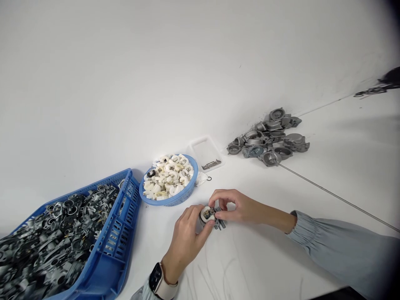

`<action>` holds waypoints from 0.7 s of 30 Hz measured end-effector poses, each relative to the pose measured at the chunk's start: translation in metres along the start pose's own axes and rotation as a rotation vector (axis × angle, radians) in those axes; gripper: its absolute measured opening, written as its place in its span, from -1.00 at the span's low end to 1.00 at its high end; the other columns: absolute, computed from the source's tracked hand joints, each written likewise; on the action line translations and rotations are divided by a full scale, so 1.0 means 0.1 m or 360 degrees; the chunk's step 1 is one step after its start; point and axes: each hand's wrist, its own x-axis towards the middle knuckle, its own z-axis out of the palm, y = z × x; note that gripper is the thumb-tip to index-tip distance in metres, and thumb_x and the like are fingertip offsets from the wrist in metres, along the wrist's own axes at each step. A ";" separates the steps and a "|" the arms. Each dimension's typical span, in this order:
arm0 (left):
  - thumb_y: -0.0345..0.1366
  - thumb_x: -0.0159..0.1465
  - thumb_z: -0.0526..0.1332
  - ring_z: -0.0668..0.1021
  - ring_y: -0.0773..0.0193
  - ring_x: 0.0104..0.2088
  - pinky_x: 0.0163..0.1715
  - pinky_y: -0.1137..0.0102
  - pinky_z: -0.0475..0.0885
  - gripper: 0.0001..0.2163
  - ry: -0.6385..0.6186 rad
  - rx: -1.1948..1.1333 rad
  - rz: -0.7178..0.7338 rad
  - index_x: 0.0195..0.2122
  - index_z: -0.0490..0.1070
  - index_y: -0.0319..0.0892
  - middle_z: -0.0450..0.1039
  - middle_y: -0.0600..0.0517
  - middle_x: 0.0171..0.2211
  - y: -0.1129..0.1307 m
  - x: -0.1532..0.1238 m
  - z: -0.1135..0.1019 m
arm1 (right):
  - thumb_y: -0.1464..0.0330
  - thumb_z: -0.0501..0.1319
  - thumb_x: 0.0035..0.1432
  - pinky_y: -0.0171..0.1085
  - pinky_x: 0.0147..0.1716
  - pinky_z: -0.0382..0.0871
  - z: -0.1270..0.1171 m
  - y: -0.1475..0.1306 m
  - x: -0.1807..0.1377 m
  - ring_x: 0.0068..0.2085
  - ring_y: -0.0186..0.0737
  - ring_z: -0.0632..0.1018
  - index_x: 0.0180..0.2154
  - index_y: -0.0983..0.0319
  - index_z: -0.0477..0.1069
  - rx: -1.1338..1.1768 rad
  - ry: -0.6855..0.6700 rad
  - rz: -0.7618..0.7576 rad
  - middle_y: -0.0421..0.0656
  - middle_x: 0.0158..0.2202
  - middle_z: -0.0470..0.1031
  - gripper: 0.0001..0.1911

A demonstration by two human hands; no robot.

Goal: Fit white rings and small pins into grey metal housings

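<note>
My left hand (186, 239) and my right hand (236, 206) meet over the white table, both closed on one small grey metal housing (211, 217) with a white round insert seated in its top. The left hand's thumb and fingers grip it from the left. From the right, the right hand's fingertips pinch it at the insert. A watch sits on my left wrist, and a grey-blue sleeve covers my right forearm.
A blue crate (114, 246) full of grey metal housings stands at the lower left. A round blue basket (184, 193) of white inserts is behind my hands, with a clear tray (204, 146) of small pins beside it. A pile of grey housings (270, 137) lies at the back right.
</note>
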 end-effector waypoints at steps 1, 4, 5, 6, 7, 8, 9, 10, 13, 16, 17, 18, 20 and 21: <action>-0.20 0.50 0.22 0.63 0.06 -0.09 -0.15 0.24 0.55 -0.81 0.0002 0.0005 0.0003 0.09 0.43 -0.05 0.58 -0.04 -0.09 0.00 0.00 0.00 | 0.28 0.38 0.21 -0.18 -0.20 0.44 0.00 0.00 0.00 -0.33 -0.26 0.45 -0.08 0.18 0.59 -0.0001 0.0000 0.0001 -0.10 -0.06 0.56 -0.76; -0.21 0.50 0.21 0.63 0.06 -0.08 -0.15 0.24 0.56 -0.81 -0.0002 0.0017 0.0002 0.10 0.43 -0.06 0.58 -0.05 -0.08 0.00 0.00 0.00 | 0.28 0.37 0.23 -0.18 -0.20 0.44 -0.01 0.00 0.00 -0.33 -0.26 0.46 -0.07 0.19 0.58 -0.0004 -0.0005 0.0004 -0.09 -0.05 0.56 -0.76; -0.21 0.51 0.21 0.62 0.06 -0.08 -0.15 0.24 0.56 -0.81 -0.0006 0.0018 0.0000 0.10 0.43 -0.06 0.58 -0.05 -0.07 0.00 0.00 0.00 | 0.27 0.37 0.24 -0.18 -0.20 0.44 -0.01 0.00 0.00 -0.33 -0.26 0.46 -0.07 0.19 0.58 -0.0005 -0.0010 0.0001 -0.10 -0.05 0.56 -0.76; -0.21 0.51 0.21 0.62 0.06 -0.08 -0.15 0.24 0.56 -0.81 -0.0010 0.0017 -0.0005 0.10 0.43 -0.06 0.58 -0.06 -0.07 0.00 0.00 0.00 | 0.27 0.37 0.24 -0.18 -0.21 0.44 -0.01 0.00 0.00 -0.33 -0.26 0.46 -0.07 0.19 0.58 -0.0008 -0.0014 -0.0004 -0.10 -0.05 0.56 -0.76; -0.21 0.51 0.21 0.62 0.06 -0.07 -0.15 0.24 0.56 -0.80 -0.0016 0.0016 -0.0011 0.10 0.43 -0.07 0.58 -0.06 -0.07 0.00 0.00 0.00 | 0.27 0.36 0.25 -0.18 -0.21 0.44 -0.01 0.00 0.00 -0.33 -0.26 0.46 -0.07 0.19 0.58 -0.0010 -0.0016 -0.0011 -0.10 -0.05 0.55 -0.76; -0.20 0.51 0.21 0.62 0.06 -0.07 -0.15 0.23 0.56 -0.80 -0.0019 0.0016 -0.0017 0.10 0.43 -0.07 0.58 -0.05 -0.06 0.00 0.00 0.00 | 0.26 0.36 0.25 -0.19 -0.21 0.44 -0.01 0.00 0.00 -0.34 -0.27 0.46 -0.06 0.19 0.58 -0.0011 -0.0016 -0.0018 -0.10 -0.05 0.55 -0.76; -0.20 0.51 0.22 0.62 0.06 -0.07 -0.14 0.23 0.56 -0.80 -0.0022 0.0015 -0.0021 0.10 0.42 -0.07 0.58 -0.05 -0.06 0.00 -0.01 0.00 | 0.26 0.36 0.25 -0.19 -0.21 0.44 -0.01 0.00 0.00 -0.34 -0.27 0.46 -0.06 0.19 0.58 -0.0009 -0.0015 -0.0022 -0.10 -0.06 0.55 -0.76; -0.20 0.51 0.22 0.62 0.06 -0.07 -0.13 0.22 0.56 -0.80 -0.0024 0.0017 -0.0023 0.10 0.42 -0.07 0.57 -0.05 -0.06 0.00 -0.01 0.00 | 0.26 0.36 0.25 -0.19 -0.21 0.44 -0.01 0.00 -0.01 -0.34 -0.27 0.46 -0.06 0.19 0.58 -0.0009 -0.0012 -0.0024 -0.10 -0.05 0.55 -0.76; -0.21 0.51 0.22 0.62 0.05 -0.07 -0.13 0.21 0.56 -0.80 -0.0016 0.0024 -0.0010 0.10 0.42 -0.07 0.58 -0.05 -0.06 0.00 -0.01 0.00 | 0.25 0.36 0.26 -0.19 -0.20 0.45 -0.01 0.00 -0.01 -0.33 -0.27 0.46 -0.06 0.19 0.58 -0.0010 -0.0011 -0.0018 -0.09 -0.05 0.56 -0.75; -0.21 0.51 0.21 0.62 0.05 -0.07 -0.18 0.25 0.57 -0.80 -0.0014 0.0024 -0.0005 0.11 0.42 -0.07 0.58 -0.07 -0.06 0.00 -0.01 0.00 | 0.25 0.35 0.27 -0.19 -0.20 0.45 -0.02 0.00 -0.01 -0.32 -0.26 0.48 -0.06 0.19 0.58 -0.0016 -0.0015 -0.0017 -0.09 -0.05 0.56 -0.76; -0.20 0.51 0.22 0.62 0.05 -0.07 -0.18 0.25 0.57 -0.80 -0.0014 0.0023 -0.0005 0.11 0.42 -0.06 0.58 -0.07 -0.07 0.00 -0.01 0.00 | 0.25 0.35 0.27 -0.19 -0.20 0.45 -0.02 0.00 -0.01 -0.32 -0.25 0.48 -0.06 0.19 0.58 -0.0018 -0.0015 -0.0019 -0.09 -0.05 0.56 -0.76; -0.20 0.51 0.22 0.62 0.05 -0.07 -0.18 0.25 0.57 -0.80 -0.0016 0.0023 -0.0006 0.11 0.42 -0.06 0.58 -0.07 -0.07 0.01 -0.01 0.00 | 0.24 0.35 0.27 -0.19 -0.20 0.45 -0.02 0.00 -0.01 -0.32 -0.25 0.48 -0.06 0.19 0.58 -0.0020 -0.0014 -0.0024 -0.09 -0.06 0.56 -0.76; -0.19 0.51 0.21 0.62 0.05 -0.07 -0.14 0.22 0.57 -0.80 -0.0015 0.0023 -0.0007 0.11 0.42 -0.06 0.58 -0.06 -0.06 0.00 -0.01 0.00 | 0.24 0.35 0.28 -0.19 -0.20 0.44 -0.02 0.00 -0.01 -0.32 -0.25 0.48 -0.06 0.19 0.58 -0.0022 -0.0010 -0.0031 -0.10 -0.07 0.55 -0.76; -0.19 0.51 0.21 0.62 0.05 -0.07 -0.13 0.21 0.57 -0.80 -0.0014 0.0024 -0.0005 0.11 0.41 -0.06 0.58 -0.06 -0.06 0.00 -0.01 0.00 | 0.24 0.34 0.28 -0.19 -0.20 0.44 -0.01 0.00 -0.01 -0.32 -0.25 0.48 -0.07 0.18 0.58 -0.0019 -0.0009 -0.0032 -0.10 -0.07 0.55 -0.77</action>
